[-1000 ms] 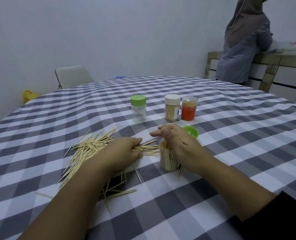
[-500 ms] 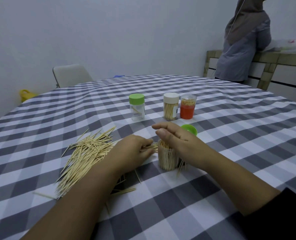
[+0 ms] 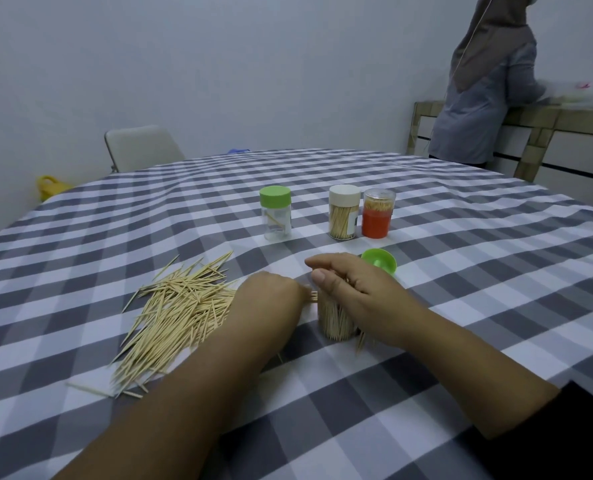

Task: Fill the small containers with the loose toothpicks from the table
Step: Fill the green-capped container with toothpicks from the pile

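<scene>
A round table (image 3: 461,271) under a grey-and-white checked cloth fills most of the view. Beyond its far right edge a second person (image 3: 485,91) stands with their back turned, leaning at a tiled counter (image 3: 565,123). A pale chair (image 3: 142,147) sits at the far left edge, with a yellow object (image 3: 49,187) on the floor beside it.

A wide heap of loose toothpicks (image 3: 173,313) lies on the cloth at left, just beside the left hand (image 3: 270,299). That hand's fingers are curled around a small bundle of toothpicks, whose tips poke out toward the open container (image 3: 334,318). This clear container stands upright near the table's middle, already packed with toothpicks. The right hand (image 3: 360,292) wraps around it from the right, thumb across the top and fingers curled round the far side.

A green lid (image 3: 379,263) lies upturned just behind the right hand. Farther back stand three more containers: a nearly empty green-capped container (image 3: 276,213), a white-capped container (image 3: 343,211) full of toothpicks, and touching it on the right, a clear-lidded orange container (image 3: 378,218).
</scene>
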Tool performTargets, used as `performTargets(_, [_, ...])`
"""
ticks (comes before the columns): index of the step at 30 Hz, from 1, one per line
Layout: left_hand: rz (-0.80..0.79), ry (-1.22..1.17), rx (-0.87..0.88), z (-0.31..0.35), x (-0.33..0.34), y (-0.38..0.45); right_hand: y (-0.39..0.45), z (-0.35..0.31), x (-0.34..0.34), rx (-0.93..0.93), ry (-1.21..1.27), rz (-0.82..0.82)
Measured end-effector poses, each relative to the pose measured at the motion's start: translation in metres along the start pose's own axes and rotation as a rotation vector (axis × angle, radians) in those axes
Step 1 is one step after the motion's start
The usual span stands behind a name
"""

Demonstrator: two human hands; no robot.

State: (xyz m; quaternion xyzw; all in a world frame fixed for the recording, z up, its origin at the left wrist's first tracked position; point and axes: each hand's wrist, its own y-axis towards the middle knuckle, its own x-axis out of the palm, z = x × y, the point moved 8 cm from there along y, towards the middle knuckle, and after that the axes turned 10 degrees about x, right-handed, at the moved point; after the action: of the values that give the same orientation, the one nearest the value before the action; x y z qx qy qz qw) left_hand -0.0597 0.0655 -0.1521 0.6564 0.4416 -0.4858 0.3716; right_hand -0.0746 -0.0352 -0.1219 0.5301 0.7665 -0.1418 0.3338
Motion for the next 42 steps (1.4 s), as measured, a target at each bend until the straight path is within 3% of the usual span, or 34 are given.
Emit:
performTargets(2, [-0.061,0.017,0.001,0.003,0.005,0.004,-0.001,0.004,0.000,0.033,0.059,-0.066])
performTargets(6, [0.105,-0.045,0.023,0.005,-0.003,0.001,-0.002,0.009,0.002,0.062,-0.014,-0.174])
performTargets(13, [0.160,-0.256,-0.062,-0.009,0.004,0.002,0.000,0.013,0.001,0.102,0.000,-0.141])
performTargets(15, [0.244,-0.342,-0.115,-0.018,-0.006,-0.001,0.002,0.013,0.001,0.103,0.030,-0.100])
performTargets(20, [0.671,-1.002,-0.337,-0.055,-0.018,-0.027,0.003,0.012,0.005,0.094,0.051,-0.032])
performTargets(24, [0.788,-1.555,-0.368,-0.065,-0.015,-0.029,0.003,0.012,0.009,0.101,0.036,-0.030])
performTargets(27, [0.825,-1.803,-0.305,-0.060,-0.021,-0.028,0.004,0.012,0.012,0.101,0.029,-0.036])
performTargets(36, [0.813,-2.054,-0.155,-0.040,-0.030,-0.022,0.005,0.012,0.013,0.089,0.028,-0.024])
performTargets(42, [0.854,-2.038,-0.106,-0.039,-0.036,-0.023,0.005,0.013,0.015,0.091,0.033,-0.036])
